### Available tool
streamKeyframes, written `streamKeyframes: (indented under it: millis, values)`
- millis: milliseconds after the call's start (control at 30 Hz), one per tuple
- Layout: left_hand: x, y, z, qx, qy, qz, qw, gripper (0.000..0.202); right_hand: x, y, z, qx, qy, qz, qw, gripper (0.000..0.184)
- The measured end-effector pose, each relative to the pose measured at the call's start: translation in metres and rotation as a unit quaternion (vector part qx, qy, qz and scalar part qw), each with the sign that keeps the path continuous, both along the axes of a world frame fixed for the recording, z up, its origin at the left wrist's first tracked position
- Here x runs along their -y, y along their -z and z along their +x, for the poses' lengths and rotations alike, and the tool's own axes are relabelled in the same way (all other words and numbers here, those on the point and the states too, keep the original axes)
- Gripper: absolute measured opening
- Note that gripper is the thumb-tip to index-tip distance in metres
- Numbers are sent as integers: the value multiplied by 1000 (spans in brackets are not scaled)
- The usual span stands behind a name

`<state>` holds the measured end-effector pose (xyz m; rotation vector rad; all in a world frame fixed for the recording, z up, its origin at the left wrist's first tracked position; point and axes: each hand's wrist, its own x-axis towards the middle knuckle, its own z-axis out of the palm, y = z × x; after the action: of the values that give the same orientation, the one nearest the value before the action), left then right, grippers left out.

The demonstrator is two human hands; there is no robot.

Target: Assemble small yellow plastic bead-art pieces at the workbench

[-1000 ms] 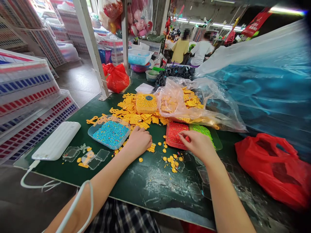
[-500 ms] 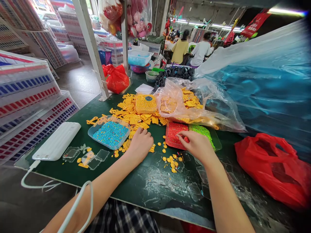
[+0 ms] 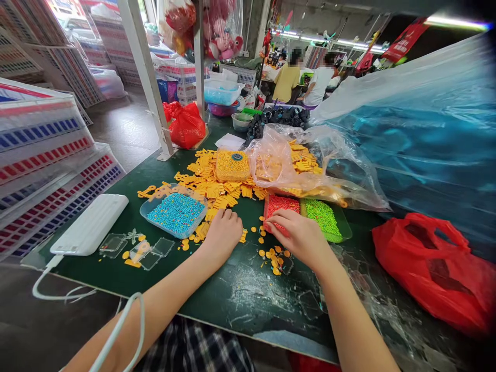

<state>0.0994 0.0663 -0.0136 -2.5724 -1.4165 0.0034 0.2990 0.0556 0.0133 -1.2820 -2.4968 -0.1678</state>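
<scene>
Beads (image 3: 282, 202), red, partly hidden behind right grip (image 3: 299, 236) (contents unclear).

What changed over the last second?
The right hand shifted left across the red beads, toward the left hand, uncovering more green beads. Can't tell whether it picked anything up. The left hand stayed nearly in place; blue beads and white power bank unmoved.
</scene>
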Motion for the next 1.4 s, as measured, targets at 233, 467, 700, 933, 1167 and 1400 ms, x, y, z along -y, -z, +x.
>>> streamKeyframes:
  millis: [233, 467, 700, 933, 1167, 1400]
  values:
    - [-6, -1, -21, 115, -13, -74, 991, 21, 5, 5, -15, 5, -60, -82, 995, 23]
    - [-5, -12, -34, 164, -15, -112, 980, 23, 11, 10, -28, 30, -72, -165, 983, 18]
    - [1, -9, -29, 144, 8, -101, 984, 24, 13, 10, -35, 61, -64, -197, 976, 18]
    - [6, -10, -22, 177, 24, -118, 977, 23, 12, 8, -36, 61, -73, -203, 974, 21]
    - [3, -16, -29, 610, -28, -343, 713, 23, 12, 11, -36, 56, -64, -190, 978, 22]
    - [5, -19, -29, 718, -52, -498, 483, 34, 12, 9, -38, 69, -52, -198, 976, 22]
